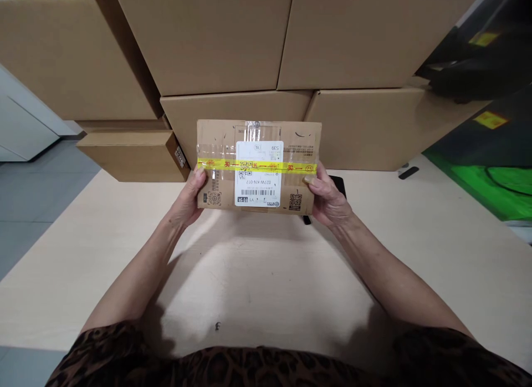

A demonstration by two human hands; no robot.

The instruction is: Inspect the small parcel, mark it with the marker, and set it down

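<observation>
A small flat cardboard parcel [220,148] hangs above the pale table [266,276], held between both hands. It bears a white shipping label with barcodes, clear tape, and a yellow tape strip with red print across its middle. My left hand [189,201] grips its left edge, thumb on top by the yellow strip. My right hand [330,201] grips its right edge the same way. The label reads upside down to me.
Large cardboard boxes [233,37] are stacked in a wall right behind the parcel, with a smaller box [133,154] at the left. A dark object [337,183] lies partly hidden behind my right hand. A green-and-black thing [490,182] stands at the right edge.
</observation>
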